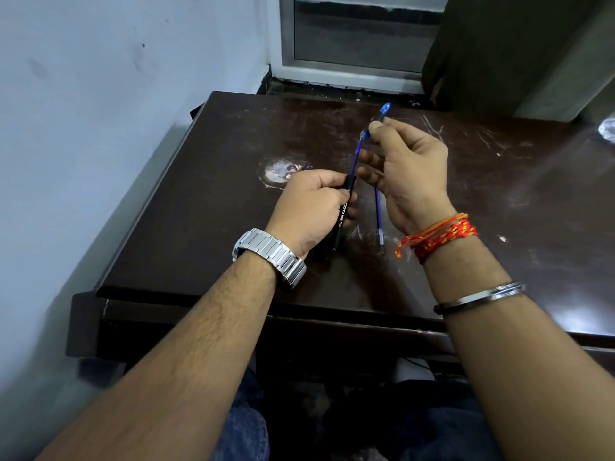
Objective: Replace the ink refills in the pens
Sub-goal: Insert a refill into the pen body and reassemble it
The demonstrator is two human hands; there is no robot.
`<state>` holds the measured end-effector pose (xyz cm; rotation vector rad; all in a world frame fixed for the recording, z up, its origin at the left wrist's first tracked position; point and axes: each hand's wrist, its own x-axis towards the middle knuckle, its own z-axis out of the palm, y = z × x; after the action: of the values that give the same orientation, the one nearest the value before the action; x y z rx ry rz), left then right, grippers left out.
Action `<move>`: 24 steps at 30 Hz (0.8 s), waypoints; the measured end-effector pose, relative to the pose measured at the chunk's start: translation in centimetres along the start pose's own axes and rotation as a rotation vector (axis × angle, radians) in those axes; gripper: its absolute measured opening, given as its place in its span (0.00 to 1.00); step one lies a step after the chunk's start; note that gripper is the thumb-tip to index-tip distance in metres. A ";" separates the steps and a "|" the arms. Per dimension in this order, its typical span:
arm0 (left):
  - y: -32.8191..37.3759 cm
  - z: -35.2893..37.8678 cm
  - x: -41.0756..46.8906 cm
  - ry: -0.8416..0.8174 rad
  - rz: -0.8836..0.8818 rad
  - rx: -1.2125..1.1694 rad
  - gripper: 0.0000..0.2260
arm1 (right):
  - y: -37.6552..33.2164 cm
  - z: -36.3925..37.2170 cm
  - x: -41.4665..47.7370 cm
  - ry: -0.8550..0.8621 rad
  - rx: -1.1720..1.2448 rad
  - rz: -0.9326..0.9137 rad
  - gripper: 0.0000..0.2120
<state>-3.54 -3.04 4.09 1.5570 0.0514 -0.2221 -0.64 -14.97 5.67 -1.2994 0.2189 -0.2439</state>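
My left hand (311, 204) grips a black pen barrel (341, 221) with white lettering, held slanted above the dark wooden table (206, 207). My right hand (411, 174) pinches the blue tip section (379, 119) of a blue refill (355, 159), whose lower end sits in the barrel's open mouth. A second blue refill (379, 217) lies on the table below my right palm, partly hidden by it.
A pale worn patch (281, 171) marks the tabletop beyond my left hand, with a small blue bit at its right edge. A white wall runs along the left. A window frame (349, 61) and a dark curtain (499, 44) stand behind the table. Something shiny (607, 129) lies at the far right edge.
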 end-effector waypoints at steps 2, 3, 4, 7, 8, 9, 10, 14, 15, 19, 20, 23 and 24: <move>0.1 0.0 0.0 -0.005 0.000 0.005 0.13 | -0.1 0.0 -0.2 -0.034 0.000 0.012 0.04; 0.1 0.1 0.0 -0.007 -0.001 0.001 0.13 | -0.1 0.0 -0.3 -0.042 0.003 0.015 0.03; 0.1 0.1 0.0 -0.008 -0.003 -0.002 0.13 | -0.1 0.0 -0.3 -0.047 0.004 0.015 0.03; 0.0 0.1 -0.1 -0.009 -0.007 -0.016 0.14 | -0.3 -0.1 -0.3 -0.052 0.012 0.011 0.04; 0.0 0.1 -0.1 -0.009 -0.008 -0.019 0.14 | -0.3 -0.2 -0.3 -0.049 0.014 0.011 0.04; 0.0 0.1 0.0 -0.009 -0.009 -0.020 0.15 | -0.3 -0.2 -0.3 -0.044 0.013 0.009 0.04; -0.1 0.1 0.0 -0.010 -0.011 -0.021 0.15 | -0.4 -0.2 -0.3 -0.039 0.009 0.006 0.04; 0.0 0.1 0.0 -0.020 -0.013 -0.015 0.15 | -0.4 -0.2 -0.3 -0.048 -0.036 -0.007 0.04; 0.0 0.2 0.0 -0.021 -0.014 -0.012 0.15 | -0.4 -0.2 -0.3 -0.056 -0.049 -0.008 0.04; 0.2 0.3 -0.1 -0.008 -0.020 -0.011 0.14 | -0.1 -0.1 -0.3 -0.082 -0.113 -0.013 0.04; 0.2 0.2 -0.1 -0.004 -0.018 -0.011 0.14 | -0.1 0.0 -0.3 -0.083 -0.127 -0.013 0.04; 0.2 0.1 -0.1 0.006 -0.008 -0.021 0.15 | 0.1 -0.1 -0.2 -0.086 -0.169 -0.015 0.05; 0.2 0.1 -0.1 0.005 -0.005 -0.026 0.15 | 0.1 -0.1 -0.1 -0.092 -0.181 -0.014 0.05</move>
<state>-3.63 -3.17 4.27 1.5320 0.0616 -0.2209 -0.79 -14.98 5.54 -1.4889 0.1567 -0.1782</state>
